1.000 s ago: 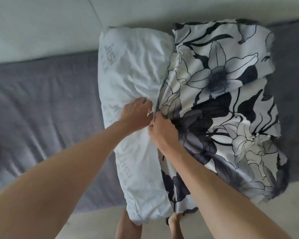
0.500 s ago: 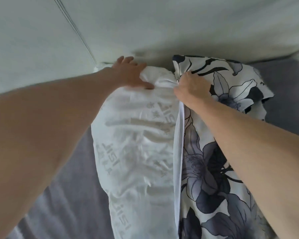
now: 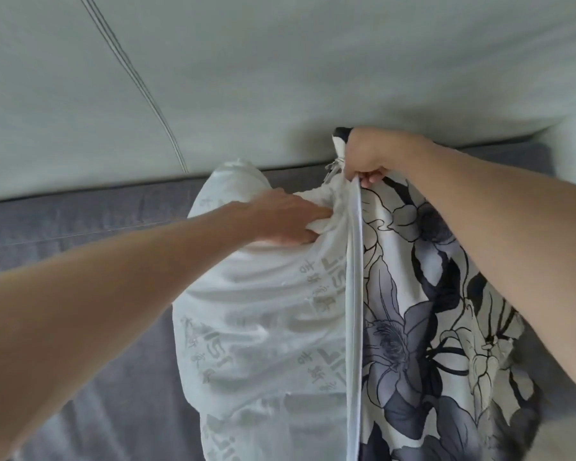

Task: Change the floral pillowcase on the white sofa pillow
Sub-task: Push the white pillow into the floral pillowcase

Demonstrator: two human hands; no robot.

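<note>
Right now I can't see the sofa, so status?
Left hand grips pillow. Right hand pinches floral case at its far edge. Case half off. Nothing in the way.

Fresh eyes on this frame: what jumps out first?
The bold black-and-white floral pillowcase at lower right, half covering the white pillow beside it on the grey sofa seat. Next, the right hand pinching the case's opening edge at top centre, and the left hand gripping the bunched pillow corner beside it.
</note>
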